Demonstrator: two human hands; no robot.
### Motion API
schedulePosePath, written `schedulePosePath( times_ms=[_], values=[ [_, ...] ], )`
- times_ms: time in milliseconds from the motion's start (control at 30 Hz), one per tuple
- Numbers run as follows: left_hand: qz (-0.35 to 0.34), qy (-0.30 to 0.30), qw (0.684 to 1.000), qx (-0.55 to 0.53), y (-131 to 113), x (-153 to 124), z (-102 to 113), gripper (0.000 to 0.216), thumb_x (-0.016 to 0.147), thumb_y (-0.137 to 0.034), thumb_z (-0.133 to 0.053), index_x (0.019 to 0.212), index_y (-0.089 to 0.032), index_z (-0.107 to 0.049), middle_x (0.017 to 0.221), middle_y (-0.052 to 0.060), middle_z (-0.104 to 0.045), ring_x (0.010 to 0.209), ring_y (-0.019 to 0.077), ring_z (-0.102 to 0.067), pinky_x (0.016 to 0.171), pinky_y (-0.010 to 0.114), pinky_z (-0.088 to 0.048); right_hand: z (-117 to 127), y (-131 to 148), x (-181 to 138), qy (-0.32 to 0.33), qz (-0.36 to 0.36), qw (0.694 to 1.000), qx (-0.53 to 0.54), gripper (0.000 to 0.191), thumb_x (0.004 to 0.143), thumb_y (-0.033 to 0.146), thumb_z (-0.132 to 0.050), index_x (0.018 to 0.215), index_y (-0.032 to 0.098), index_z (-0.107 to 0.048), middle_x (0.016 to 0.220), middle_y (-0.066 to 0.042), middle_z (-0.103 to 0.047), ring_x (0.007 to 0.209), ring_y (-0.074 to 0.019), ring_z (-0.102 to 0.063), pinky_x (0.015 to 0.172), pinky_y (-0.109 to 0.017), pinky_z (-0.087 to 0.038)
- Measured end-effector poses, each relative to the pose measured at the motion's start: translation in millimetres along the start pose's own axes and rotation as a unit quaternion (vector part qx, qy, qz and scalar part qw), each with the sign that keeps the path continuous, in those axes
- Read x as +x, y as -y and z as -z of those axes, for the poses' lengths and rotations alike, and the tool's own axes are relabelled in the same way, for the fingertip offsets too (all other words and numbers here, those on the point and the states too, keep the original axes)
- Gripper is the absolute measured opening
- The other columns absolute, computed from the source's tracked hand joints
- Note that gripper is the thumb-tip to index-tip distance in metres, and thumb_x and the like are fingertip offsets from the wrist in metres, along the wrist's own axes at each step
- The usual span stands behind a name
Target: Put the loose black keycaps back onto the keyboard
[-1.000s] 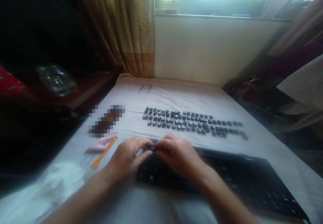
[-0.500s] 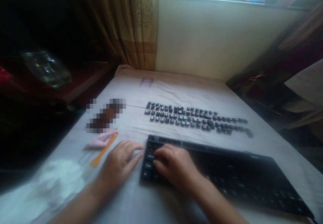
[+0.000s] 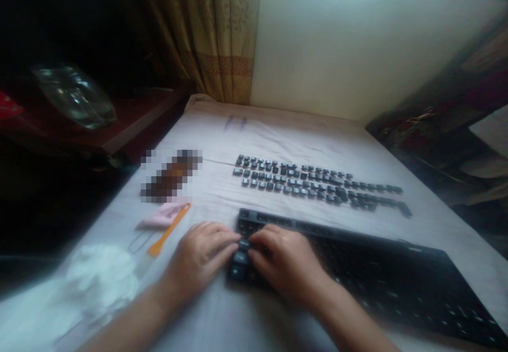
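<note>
A black keyboard (image 3: 381, 267) lies at a slant on the cloth-covered surface, with keycaps at its left end and many darker spots where keys sit. My left hand (image 3: 206, 251) reaches the keyboard's left edge, thumb and fingers drawn together at a dark keycap (image 3: 243, 244). From the other side, my right hand (image 3: 283, 259) pinches at the same keycap with curled fingers. Just below it sit two larger keycaps (image 3: 240, 258). Behind the keyboard, several rows of loose keycaps (image 3: 301, 180) are spread on the cloth.
To the left lie an orange-handled brush (image 3: 170, 230), a pink cloth (image 3: 161, 217) and a crumpled white piece of material (image 3: 99, 278). A pixelated item (image 3: 170, 177) is beyond them. A glass container (image 3: 79, 100) stands on a dark red side table (image 3: 127, 124).
My left hand has come up to the keycap, its thumb and fingers closing together. My right hand stays at that spot. The view has shifted slightly, moving the scene to the right.
</note>
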State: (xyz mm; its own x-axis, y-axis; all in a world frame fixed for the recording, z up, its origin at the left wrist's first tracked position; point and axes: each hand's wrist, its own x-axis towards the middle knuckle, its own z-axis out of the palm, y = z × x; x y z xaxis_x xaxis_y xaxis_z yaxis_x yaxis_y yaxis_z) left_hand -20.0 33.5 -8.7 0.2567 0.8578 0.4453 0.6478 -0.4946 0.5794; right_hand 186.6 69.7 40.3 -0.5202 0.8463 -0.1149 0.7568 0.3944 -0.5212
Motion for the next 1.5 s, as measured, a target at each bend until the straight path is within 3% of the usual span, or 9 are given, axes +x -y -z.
schedulePosePath(
  times_ms=[1000,1300,1500],
  values=[
    [0.036,0.008,0.999,-0.035,4,1,2,0.011,0.093,-0.027,-0.063,0.096,-0.026,-0.074,0.091,0.0,-0.073,0.084,0.0163,-0.068,0.078,0.028,-0.053,-4,1,3,-0.015,0.021,1.0,-0.014,0.015,0.084,0.02,-0.064,0.093,0.022,-0.076,0.093,-0.005,-0.076,0.08,-0.0185,-0.07,0.073,-0.026,-0.051],
    [0.068,0.001,0.997,-0.043,9,2,1,0.019,0.095,-0.024,-0.056,0.107,-0.023,-0.071,0.101,0.003,-0.075,0.091,0.0174,-0.07,0.083,0.029,-0.056,8,-8,1,-0.016,-0.06,0.99,0.128,0.013,0.082,0.024,-0.066,0.086,0.022,-0.077,0.081,-0.003,-0.078,0.074,-0.0189,-0.071,0.07,-0.028,-0.052],
    [0.059,-0.005,0.998,-0.032,9,1,0,0.015,0.094,-0.024,-0.057,0.099,-0.024,-0.071,0.094,0.001,-0.075,0.086,0.0166,-0.07,0.081,0.028,-0.055,2,-5,-1,-0.016,-0.02,0.998,0.061,0.014,0.083,0.023,-0.065,0.09,0.022,-0.077,0.089,-0.004,-0.077,0.082,-0.021,-0.071,0.075,-0.03,-0.052]
  ],
)
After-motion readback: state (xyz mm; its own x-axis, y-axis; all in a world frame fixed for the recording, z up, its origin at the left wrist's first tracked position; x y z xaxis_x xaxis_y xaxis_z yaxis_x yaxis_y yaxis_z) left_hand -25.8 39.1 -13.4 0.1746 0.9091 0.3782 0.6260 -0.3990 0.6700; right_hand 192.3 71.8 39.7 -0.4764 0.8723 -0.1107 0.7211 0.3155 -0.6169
